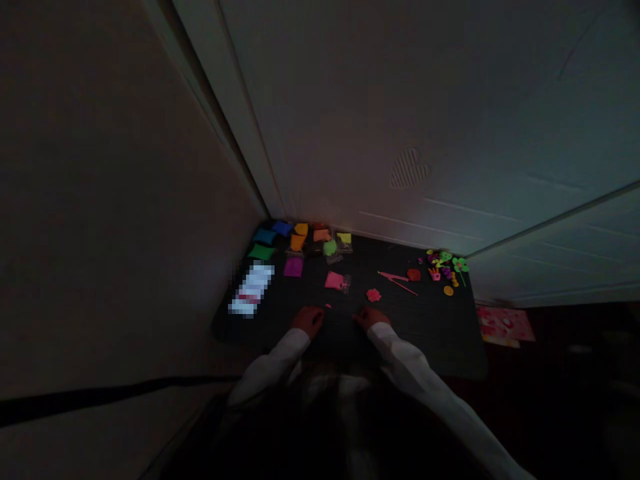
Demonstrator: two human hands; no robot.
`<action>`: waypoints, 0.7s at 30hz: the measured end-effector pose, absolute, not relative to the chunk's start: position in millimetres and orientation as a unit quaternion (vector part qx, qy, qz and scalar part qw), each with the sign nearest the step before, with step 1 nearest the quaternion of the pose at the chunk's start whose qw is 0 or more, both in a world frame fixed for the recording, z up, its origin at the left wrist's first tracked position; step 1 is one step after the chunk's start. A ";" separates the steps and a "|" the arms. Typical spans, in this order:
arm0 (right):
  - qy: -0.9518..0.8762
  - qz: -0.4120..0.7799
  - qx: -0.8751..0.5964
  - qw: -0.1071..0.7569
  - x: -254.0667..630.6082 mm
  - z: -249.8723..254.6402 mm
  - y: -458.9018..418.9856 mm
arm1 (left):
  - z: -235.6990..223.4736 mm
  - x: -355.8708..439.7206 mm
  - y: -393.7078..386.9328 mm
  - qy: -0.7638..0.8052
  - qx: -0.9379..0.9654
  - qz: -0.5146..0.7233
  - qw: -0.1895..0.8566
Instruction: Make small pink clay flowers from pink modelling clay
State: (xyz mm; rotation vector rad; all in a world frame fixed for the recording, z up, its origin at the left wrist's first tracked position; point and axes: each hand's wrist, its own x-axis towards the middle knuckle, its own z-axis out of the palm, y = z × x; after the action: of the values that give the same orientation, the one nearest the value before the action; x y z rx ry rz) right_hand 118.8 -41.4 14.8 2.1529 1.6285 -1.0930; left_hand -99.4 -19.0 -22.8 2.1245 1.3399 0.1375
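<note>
Reference point: the pink flower (373, 295), flat on the dark table (430, 333); 12 o'clock faces the wall (350, 133). The right hand (371, 319) is at 6 o'clock, just beside the flower, fingers curled. The left hand (309, 321) is at 8 o'clock, likewise curled, well apart from the right. Whether either hand grips anything cannot be told. A pink scrap (328, 306) lies between 8 and 9 o'clock, near the left hand. The pink packet (334, 280) lies at 10 o'clock; the purple packet (293, 268), farther out, between 9 and 10. Two thin sticks (395, 276) and a red lump (413, 275) lie at 2 o'clock.
</note>
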 end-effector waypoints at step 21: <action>0.532 -0.366 0.757 0.093 113.4 10.5 -49.0 | -20.6 -104.5 -12.3 0.461 0.828 0.029 0.319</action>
State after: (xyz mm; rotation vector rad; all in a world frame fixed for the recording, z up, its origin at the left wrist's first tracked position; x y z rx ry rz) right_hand 113.4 -49.0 10.5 2.2484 1.5808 -1.0875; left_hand -104.5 -12.3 -20.6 2.1758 1.2108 0.0774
